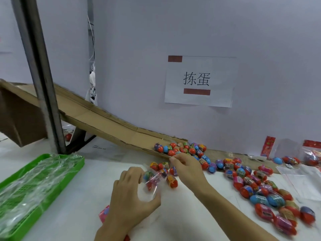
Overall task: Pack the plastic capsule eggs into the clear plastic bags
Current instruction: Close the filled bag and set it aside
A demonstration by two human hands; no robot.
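Packing looks early to midway, by my judgement. One clear plastic bag (152,186) is in work, held over the white worktop (182,214) in front of the person; a few capsule eggs already sit in its far end, count unclear through the film.

Left hand (132,193): fingers and thumb curled round the near end of the bag, gripping it. Right hand (186,168): fingertips pinched together at the far end of the bag, near its mouth; whether they hold the bag's edge or an egg, cannot tell, the spot is blurred.

Still to pack: a great many loose capsule eggs (257,185) strewn across the right of the worktop, and a further cluster (182,148) at the foot of the cardboard chute (97,119). At far right, a bag (311,157) with a red header seems already filled; flat empty bags (295,174) lie just beside it.

Materials: eggs are smooth, glossy hard plastic, oval, mostly red or blue halves with printed shrink bands. Bag film is thin, crinkled, glinting. Chute is creased brown corrugated board, sloping down from the left. A green plastic mesh tray (73,173) at left holds crumpled clear film (34,185). A paper sign (199,80) is taped to the pale wall.
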